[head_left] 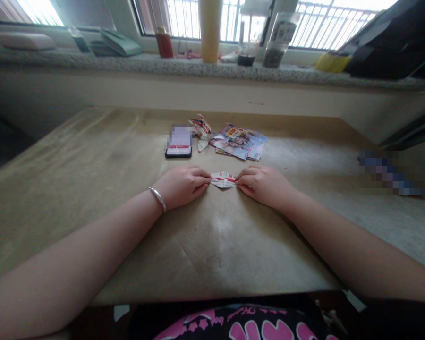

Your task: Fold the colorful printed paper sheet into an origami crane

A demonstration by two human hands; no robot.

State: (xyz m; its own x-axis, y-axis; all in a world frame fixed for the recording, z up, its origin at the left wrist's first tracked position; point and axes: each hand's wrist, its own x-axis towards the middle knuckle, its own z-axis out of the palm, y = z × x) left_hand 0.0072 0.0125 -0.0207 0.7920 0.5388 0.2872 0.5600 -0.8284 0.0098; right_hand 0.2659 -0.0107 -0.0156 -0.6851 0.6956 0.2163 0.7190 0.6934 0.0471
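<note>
White red-printed folded paper [223, 180] was pinched between left hand [184, 185] and right hand [264, 184], apparently mid-fold; firm, even creasing seemed required next.

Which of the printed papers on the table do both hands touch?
The red-striped paper between the left hand and right hand; the bunched paper beside the phone and the stacked sheets lie untouched, farther away.

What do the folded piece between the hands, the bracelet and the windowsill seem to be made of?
Folded piece: likely printed paper, perhaps slightly glossy; it looks thin, with creased edges.
Bracelet: probably polished metal; silvery with a bright sheen.
Windowsill: speckled grey, so perhaps smooth granite, though imitation stone is possible.
</note>
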